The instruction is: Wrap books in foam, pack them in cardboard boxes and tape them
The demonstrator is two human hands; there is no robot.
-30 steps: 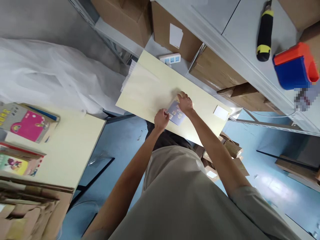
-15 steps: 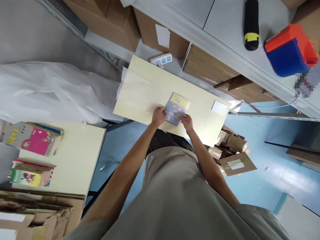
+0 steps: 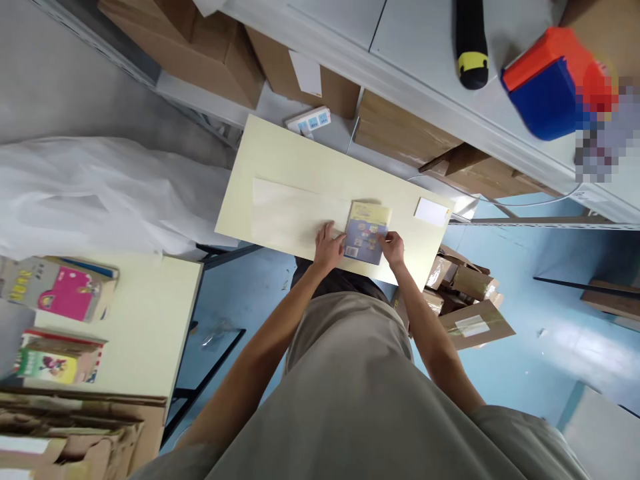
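A book (image 3: 367, 235) with a yellow and purple cover and a barcode lies on the pale yellow tabletop (image 3: 285, 150). My right hand (image 3: 393, 249) pinches its right edge between thumb and fingers. Beside the left edge, my left hand (image 3: 329, 248) rests with fingers spread, the thumb at or close to the book. A pale, thin sheet (image 3: 285, 210) stretches out leftward from the book, under the left fingers; whether it is paper or film I cannot tell. Near the right end of the tabletop lies a white card or label (image 3: 431, 211).
Behind the tabletop, a power strip (image 3: 309, 121) and cardboard boxes (image 3: 405, 127) stand on a shelf. A black-handled tool (image 3: 471, 47) and a red-blue tape dispenser (image 3: 545, 93) lie higher up. More books (image 3: 70, 290) are on a left table; cardboard (image 3: 470, 313) is piled at right.
The book and pale sheet have shifted toward my body, and the book has turned a little straighter. My left fingers have come off the book's edge and spread. The view has shifted slightly.
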